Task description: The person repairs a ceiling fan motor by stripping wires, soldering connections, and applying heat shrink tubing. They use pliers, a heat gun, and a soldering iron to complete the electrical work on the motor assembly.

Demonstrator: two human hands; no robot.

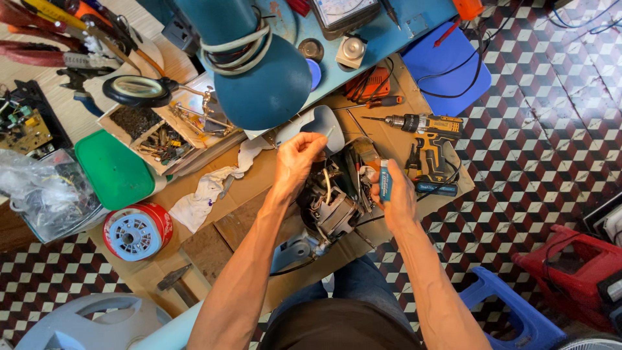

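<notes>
— On the cardboard sheet (246, 214), mid-front edge: where's the motor?

— Between my hands: dark exposed electric motor (334, 204). My left hand (297, 159) pinches its pale wire (327, 185) upward; my right hand (394, 194), nearer, grips an upright blue-handled screwdriver (385, 181).

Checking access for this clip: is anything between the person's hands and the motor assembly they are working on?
Nothing visible. The left hand pinches a thin white wire above the motor assembly; the right hand, holding a blue-handled tool, rests against its right side.
</notes>
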